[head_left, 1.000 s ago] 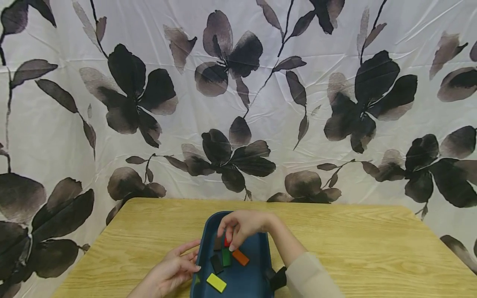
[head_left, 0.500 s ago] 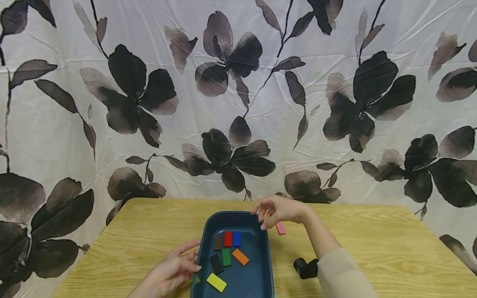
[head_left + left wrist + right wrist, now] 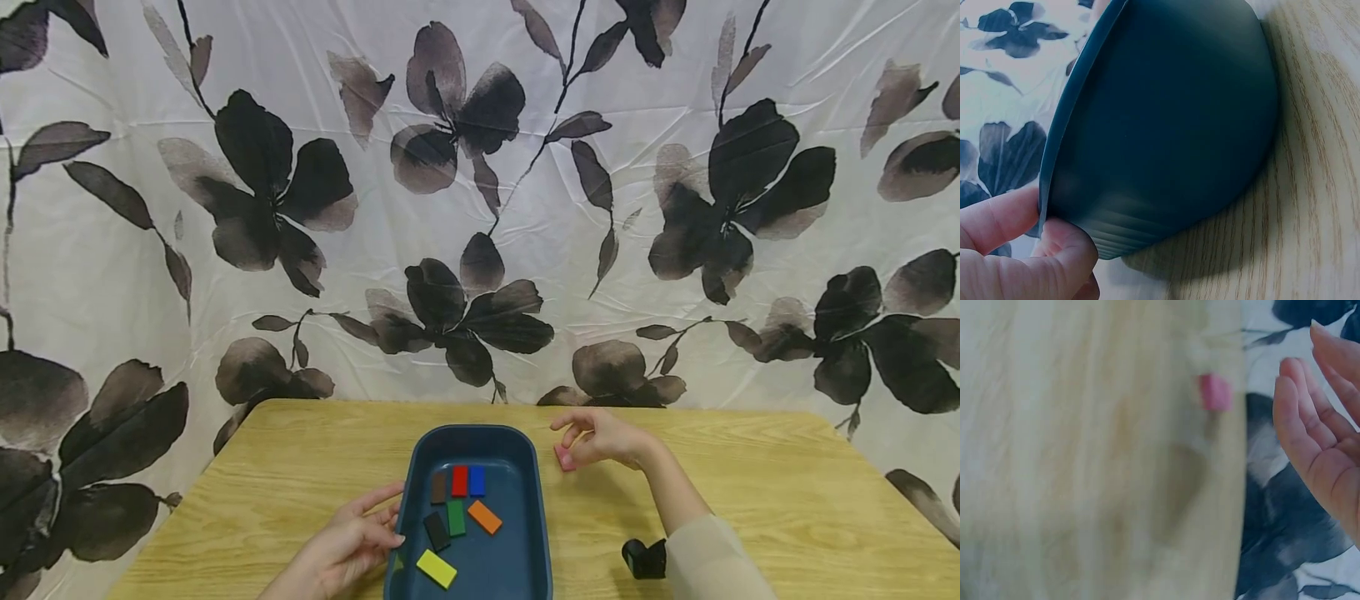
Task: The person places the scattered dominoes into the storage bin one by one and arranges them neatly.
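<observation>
A dark blue plastic tub point(image 3: 517, 542) stands on the table, with my left hand point(image 3: 348, 533) at its left side. In the left wrist view the thumb and a finger pinch the tub's rim point(image 3: 1060, 134). My right hand point(image 3: 607, 439) hovers over the table right of the tub, fingers loosely bent and holding nothing. Just below its fingertips lies a pink block point(image 3: 564, 458), partly covered by the thumb in the head view. The right wrist view shows the same pink block point(image 3: 1215, 392) apart from the fingers.
Inside the tub lie several flat blocks: brown point(image 3: 438, 488), red point(image 3: 460, 481), blue point(image 3: 477, 481), green point(image 3: 456, 517), orange point(image 3: 484, 517), black point(image 3: 437, 530) and yellow point(image 3: 436, 569). A black device point(image 3: 643, 559) sits by the right sleeve. Behind the wooden table point(image 3: 300, 450) hangs a flowered cloth point(image 3: 585, 317).
The right hand has left the tub and moved right to the pink block. The blue block, earlier hidden behind that hand, now shows beside the red one. The left hand stays put.
</observation>
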### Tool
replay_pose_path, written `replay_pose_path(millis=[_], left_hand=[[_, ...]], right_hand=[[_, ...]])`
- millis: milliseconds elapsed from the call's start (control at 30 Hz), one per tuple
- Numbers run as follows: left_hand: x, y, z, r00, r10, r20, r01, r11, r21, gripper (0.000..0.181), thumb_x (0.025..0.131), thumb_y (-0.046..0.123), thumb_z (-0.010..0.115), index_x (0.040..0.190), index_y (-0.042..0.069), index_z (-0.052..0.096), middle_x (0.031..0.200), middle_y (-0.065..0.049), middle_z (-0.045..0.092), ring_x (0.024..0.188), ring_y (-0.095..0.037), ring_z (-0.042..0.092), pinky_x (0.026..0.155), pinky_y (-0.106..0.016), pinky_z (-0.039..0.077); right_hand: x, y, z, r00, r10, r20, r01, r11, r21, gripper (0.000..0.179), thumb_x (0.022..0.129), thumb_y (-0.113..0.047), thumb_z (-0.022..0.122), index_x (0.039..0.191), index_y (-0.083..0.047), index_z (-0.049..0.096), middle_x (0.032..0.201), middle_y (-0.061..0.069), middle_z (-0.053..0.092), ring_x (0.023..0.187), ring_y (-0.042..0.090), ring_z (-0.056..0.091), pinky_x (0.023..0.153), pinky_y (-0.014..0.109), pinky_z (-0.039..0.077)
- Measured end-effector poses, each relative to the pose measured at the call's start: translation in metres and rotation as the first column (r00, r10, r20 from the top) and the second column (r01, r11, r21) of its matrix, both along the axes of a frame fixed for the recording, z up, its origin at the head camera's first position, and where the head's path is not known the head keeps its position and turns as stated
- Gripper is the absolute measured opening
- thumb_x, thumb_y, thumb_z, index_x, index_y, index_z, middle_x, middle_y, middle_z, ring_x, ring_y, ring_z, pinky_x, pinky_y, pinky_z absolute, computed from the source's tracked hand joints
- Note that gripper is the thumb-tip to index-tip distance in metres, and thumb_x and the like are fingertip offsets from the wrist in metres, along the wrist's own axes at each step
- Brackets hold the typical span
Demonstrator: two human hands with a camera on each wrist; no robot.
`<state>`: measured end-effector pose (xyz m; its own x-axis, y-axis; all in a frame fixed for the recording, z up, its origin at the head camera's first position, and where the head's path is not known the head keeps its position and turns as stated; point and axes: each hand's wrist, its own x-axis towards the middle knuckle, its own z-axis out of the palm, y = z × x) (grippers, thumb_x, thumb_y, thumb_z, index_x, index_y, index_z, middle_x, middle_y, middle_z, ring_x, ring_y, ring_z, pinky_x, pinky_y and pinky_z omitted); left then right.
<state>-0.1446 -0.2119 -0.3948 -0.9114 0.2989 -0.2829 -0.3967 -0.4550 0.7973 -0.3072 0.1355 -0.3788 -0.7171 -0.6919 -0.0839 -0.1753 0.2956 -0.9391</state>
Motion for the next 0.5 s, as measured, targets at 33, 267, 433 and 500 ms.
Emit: replay_pose_path(millis=[33,267,433,500], left_hand=[[0.000,0.000,0.000,1.000,0.002,-0.001,-0.002,1.000,0.001,0.082,0.076,-0.028,0.042,0.145,-0.005,0.004,0.104,-0.007,0.051,0.090,-0.013,0.053,0.075,-0.024,0.050],[-0.001,-0.002,-0.001,1.000,-0.002,-0.010,0.002,1.000,0.010,0.082,0.076,-0.028,0.043,0.146,-0.005,0.006,0.105,-0.007,0.052,0.092,-0.014,0.053,0.075,-0.024,0.050],[-0.001,-0.002,0.000,1.000,0.006,0.007,-0.006,1.000,0.010,0.082,0.075,-0.027,0.046,0.145,-0.004,0.010,0.104,-0.008,0.052,0.092,-0.015,0.052,0.076,-0.025,0.050],[-0.002,-0.003,0.000,1.000,0.007,0.010,-0.007,1.000,0.010,0.081,0.075,-0.027,0.046,0.145,-0.004,0.012,0.104,-0.008,0.051,0.092,-0.015,0.051,0.076,-0.025,0.050]], right_hand=[[-0.001,0.002,-0.003,1.000,-0.015,-0.012,0.015,1.000,0.008,0.056,0.073,0.004,0.066,0.124,0.012,0.045,0.095,0.017,0.054,0.077,0.019,0.058,0.070,0.029,0.050],[-0.004,0.010,-0.020,0.989,-0.138,-0.062,0.140,0.989,0.037,0.053,0.071,0.007,0.068,0.120,0.014,0.049,0.091,0.018,0.055,0.076,0.017,0.055,0.065,0.027,0.050],[-0.004,0.008,-0.028,0.980,-0.187,-0.067,0.191,0.980,0.051,0.051,0.067,0.012,0.069,0.115,0.014,0.051,0.085,0.015,0.055,0.074,0.016,0.052,0.062,0.026,0.048],[-0.004,0.007,-0.030,0.979,-0.193,-0.070,0.197,0.979,0.055,0.051,0.067,0.013,0.069,0.114,0.015,0.050,0.084,0.013,0.054,0.073,0.015,0.050,0.060,0.024,0.047]])
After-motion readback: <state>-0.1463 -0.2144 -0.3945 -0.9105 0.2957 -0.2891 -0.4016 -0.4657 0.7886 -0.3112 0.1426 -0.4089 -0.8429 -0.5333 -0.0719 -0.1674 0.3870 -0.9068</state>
